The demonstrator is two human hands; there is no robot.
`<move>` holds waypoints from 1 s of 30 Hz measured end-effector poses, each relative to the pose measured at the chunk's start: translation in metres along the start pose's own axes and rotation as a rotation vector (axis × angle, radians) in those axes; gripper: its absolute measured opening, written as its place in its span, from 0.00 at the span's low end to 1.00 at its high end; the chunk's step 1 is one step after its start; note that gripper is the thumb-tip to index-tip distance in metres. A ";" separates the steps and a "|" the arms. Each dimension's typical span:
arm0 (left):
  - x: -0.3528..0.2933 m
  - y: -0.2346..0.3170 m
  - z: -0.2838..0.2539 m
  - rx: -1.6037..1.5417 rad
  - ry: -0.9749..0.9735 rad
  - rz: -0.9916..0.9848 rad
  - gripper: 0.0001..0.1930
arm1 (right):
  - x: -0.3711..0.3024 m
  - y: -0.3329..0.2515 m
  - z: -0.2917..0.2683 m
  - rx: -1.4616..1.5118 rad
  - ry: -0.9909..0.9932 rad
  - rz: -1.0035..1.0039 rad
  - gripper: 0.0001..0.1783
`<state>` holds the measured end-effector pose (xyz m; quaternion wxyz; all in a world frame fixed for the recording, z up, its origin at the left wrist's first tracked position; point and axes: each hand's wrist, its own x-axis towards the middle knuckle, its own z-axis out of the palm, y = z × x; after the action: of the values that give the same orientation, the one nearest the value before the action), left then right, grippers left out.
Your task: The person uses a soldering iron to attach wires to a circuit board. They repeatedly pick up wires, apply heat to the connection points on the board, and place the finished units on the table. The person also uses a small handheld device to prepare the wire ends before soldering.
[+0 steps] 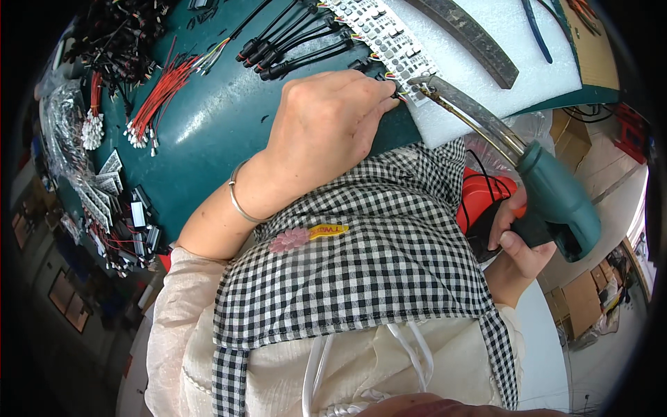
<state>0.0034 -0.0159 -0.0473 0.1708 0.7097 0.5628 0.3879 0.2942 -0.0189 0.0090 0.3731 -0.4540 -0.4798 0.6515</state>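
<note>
Right there at the near edge of the white foam pad [486, 76], the left hand [326, 132] lay knuckles-up on the green worktop [222, 132], its fingers [379, 104] curled down and pinching the end of a strip of small circuit boards [382, 35], where thin coloured wires came off it. The right hand [517, 240] gripped a teal soldering gun [556, 201] by its handle, fingers wrapped tight round it, thumb lying along the side. The gun's long metal barrel [472, 111] reached up and to the left, and its tip sat just beside the left fingertips, at the corner of the strip. The strip itself lay across the foam pad, running away toward the far edge. Black cables with plugs [292, 45] fanned out on the worktop just beyond the left hand. Farther left lay a bundle of red wires [160, 94], and near the worktop's left edge a spread of small boards [104, 184]. A silver bangle [240, 201] circled the left wrist. A black-and-white checked apron [361, 257] covered the person's front.
</note>
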 end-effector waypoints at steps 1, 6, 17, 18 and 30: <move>0.000 -0.001 0.000 -0.001 0.003 0.002 0.09 | 0.000 0.001 0.000 -0.001 -0.007 -0.004 0.29; 0.000 -0.001 0.001 -0.015 0.007 -0.012 0.09 | -0.001 0.007 -0.003 -0.061 -0.023 -0.010 0.28; 0.001 0.000 0.002 -0.022 0.022 -0.016 0.08 | 0.001 -0.001 0.007 -0.129 0.048 0.033 0.28; 0.001 0.000 0.002 -0.020 0.022 -0.018 0.08 | 0.001 0.000 0.004 -0.121 0.027 0.029 0.28; 0.001 0.001 0.001 -0.020 0.010 -0.030 0.08 | 0.007 -0.006 -0.013 0.073 -0.022 -0.049 0.38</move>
<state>0.0045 -0.0150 -0.0471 0.1810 0.6974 0.5704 0.3944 0.3049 -0.0070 0.0118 0.4000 -0.4211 -0.4708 0.6641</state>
